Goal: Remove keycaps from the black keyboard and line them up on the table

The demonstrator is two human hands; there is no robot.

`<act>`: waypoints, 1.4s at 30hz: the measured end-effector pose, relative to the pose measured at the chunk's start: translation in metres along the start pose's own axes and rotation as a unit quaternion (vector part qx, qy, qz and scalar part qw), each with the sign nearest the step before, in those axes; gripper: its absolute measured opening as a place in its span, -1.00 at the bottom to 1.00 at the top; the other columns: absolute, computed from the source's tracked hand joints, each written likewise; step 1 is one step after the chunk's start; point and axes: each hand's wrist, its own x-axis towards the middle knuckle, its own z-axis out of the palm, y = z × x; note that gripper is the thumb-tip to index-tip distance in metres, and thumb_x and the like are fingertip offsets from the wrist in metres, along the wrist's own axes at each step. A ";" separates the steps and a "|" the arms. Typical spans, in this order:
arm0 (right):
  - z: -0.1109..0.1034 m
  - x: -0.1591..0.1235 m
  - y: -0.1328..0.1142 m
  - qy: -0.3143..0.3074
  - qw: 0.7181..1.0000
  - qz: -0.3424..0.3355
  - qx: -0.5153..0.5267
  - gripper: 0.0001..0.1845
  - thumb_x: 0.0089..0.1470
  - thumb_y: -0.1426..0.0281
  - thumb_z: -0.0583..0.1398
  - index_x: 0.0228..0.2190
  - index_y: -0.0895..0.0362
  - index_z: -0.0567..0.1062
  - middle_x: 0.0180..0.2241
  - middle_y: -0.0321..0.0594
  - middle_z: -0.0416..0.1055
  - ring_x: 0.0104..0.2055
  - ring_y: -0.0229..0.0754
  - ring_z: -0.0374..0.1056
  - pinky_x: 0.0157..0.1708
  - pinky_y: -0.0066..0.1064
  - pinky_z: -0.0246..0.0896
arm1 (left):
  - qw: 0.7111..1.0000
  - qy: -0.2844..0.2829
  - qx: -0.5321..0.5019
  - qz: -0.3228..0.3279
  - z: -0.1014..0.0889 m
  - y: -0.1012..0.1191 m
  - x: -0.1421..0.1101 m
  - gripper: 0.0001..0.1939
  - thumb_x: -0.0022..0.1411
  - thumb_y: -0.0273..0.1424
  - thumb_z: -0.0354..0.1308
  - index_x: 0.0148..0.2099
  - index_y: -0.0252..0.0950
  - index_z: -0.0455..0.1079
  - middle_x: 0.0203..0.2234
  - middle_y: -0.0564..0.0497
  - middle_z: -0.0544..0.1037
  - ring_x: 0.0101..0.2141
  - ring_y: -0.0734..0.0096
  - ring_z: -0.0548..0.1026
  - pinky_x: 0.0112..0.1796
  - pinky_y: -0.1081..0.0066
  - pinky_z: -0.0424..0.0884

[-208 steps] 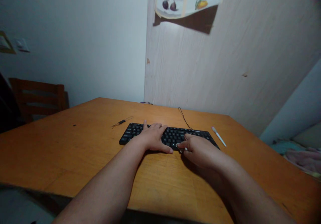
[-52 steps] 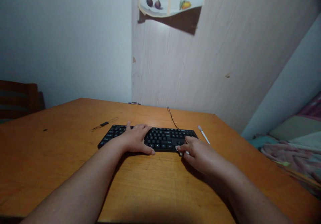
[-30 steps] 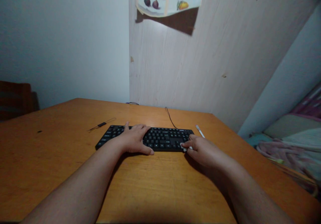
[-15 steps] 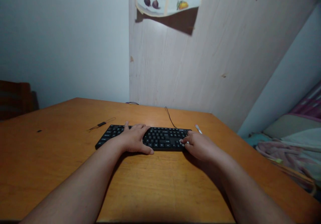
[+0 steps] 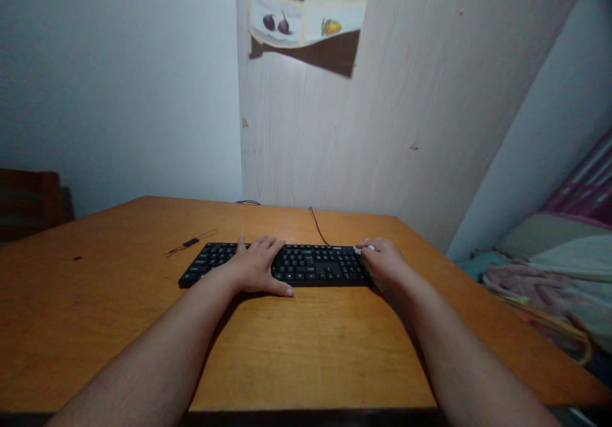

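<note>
A black keyboard (image 5: 296, 267) lies on the wooden table. My left hand (image 5: 258, 264) rests across its left half with fingers spread and the thumb over the front edge. At the keyboard's far right end, my right hand (image 5: 382, 258) is closed, its fingers bent around a small crumpled white piece (image 5: 357, 249) that looks like tissue. Most of that piece is hidden by the fingers. The keyboard's cable (image 5: 318, 225) runs from the back edge toward the wall.
Left of the keyboard lies a small dark object with thin wires (image 5: 191, 242). Farther left is a tiny black piece (image 5: 77, 259). A fruit picture (image 5: 310, 6) hangs on the wall. A chair (image 5: 31, 201) stands at the left, and bedding (image 5: 526, 280) lies beyond the table's right edge.
My right hand has moved back and right over the keyboard, from the lower right keys to the top right corner, with the white piece. My left hand stays on the keyboard. The view has tilted up slightly.
</note>
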 end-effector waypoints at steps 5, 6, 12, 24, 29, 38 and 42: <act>0.009 0.010 0.020 0.048 0.995 0.060 0.071 -0.71 -0.01 0.29 0.10 -0.60 0.18 0.50 -0.57 -0.17 0.42 -0.47 -0.18 0.30 -0.49 -0.43 0.07 | 0.999 -0.004 0.016 0.027 -0.001 0.019 0.008 0.29 -0.26 0.38 0.02 0.40 -0.21 -0.20 0.34 -0.22 -0.10 0.30 -0.17 -0.17 0.15 -0.22 -0.50; 0.011 0.011 0.022 0.049 0.993 0.069 0.079 -0.68 -0.01 0.26 0.09 -0.63 0.18 0.47 -0.62 -0.19 0.37 -0.53 -0.20 0.26 -0.53 -0.43 0.03 | 0.999 -0.006 0.019 0.033 -0.002 0.023 0.010 0.30 -0.27 0.38 0.02 0.40 -0.21 -0.21 0.34 -0.23 -0.10 0.30 -0.17 -0.16 0.15 -0.21 -0.50; 0.016 0.013 0.024 0.041 0.988 0.089 0.117 -0.65 -0.04 0.20 0.12 -0.66 0.18 0.43 -0.67 -0.23 0.31 -0.61 -0.27 0.19 -0.61 -0.45 -0.04 | 0.998 -0.027 0.020 0.047 -0.014 0.045 0.030 0.32 -0.30 0.36 0.07 0.40 -0.19 -0.25 0.33 -0.24 -0.09 0.29 -0.18 -0.17 0.15 -0.21 -0.47; 0.015 0.013 0.020 0.040 0.986 0.072 0.145 -0.71 -0.06 0.24 0.10 -0.60 0.19 0.45 -0.63 -0.25 0.33 -0.58 -0.27 0.21 -0.59 -0.47 0.00 | 0.996 -0.090 -0.003 0.020 -0.004 0.062 0.060 0.35 -0.35 0.33 0.13 0.39 -0.15 -0.30 0.31 -0.29 0.00 0.27 -0.24 -0.06 0.12 -0.31 -0.41; 0.014 0.012 0.019 0.039 0.988 0.058 0.138 -0.71 -0.04 0.25 0.09 -0.63 0.16 0.40 -0.65 -0.28 0.29 -0.59 -0.29 0.19 -0.60 -0.48 -0.04 | 0.997 -0.065 0.006 0.031 -0.006 0.060 0.055 0.35 -0.37 0.31 0.16 0.38 -0.17 -0.24 0.25 -0.33 0.12 0.23 -0.21 0.05 0.13 -0.30 -0.39; 0.020 0.008 0.007 0.028 0.993 0.016 0.114 -0.71 -0.02 0.25 0.15 -0.63 0.16 0.46 -0.62 -0.21 0.39 -0.50 -0.21 0.29 -0.49 -0.44 0.09 | 0.997 -0.070 0.008 0.018 -0.010 0.040 0.031 0.32 -0.36 0.27 0.20 0.38 -0.16 -0.20 0.26 -0.32 0.11 0.24 -0.22 0.04 0.13 -0.29 -0.39; 0.018 0.005 0.000 0.018 0.994 -0.013 0.106 -0.73 0.00 0.29 0.14 -0.59 0.15 0.53 -0.52 -0.14 0.48 -0.39 -0.14 0.38 -0.35 -0.38 0.18 | 0.997 -0.079 0.000 0.019 -0.014 0.040 0.018 0.32 -0.34 0.25 0.20 0.38 -0.18 -0.20 0.29 -0.30 0.06 0.26 -0.22 -0.01 0.14 -0.27 -0.40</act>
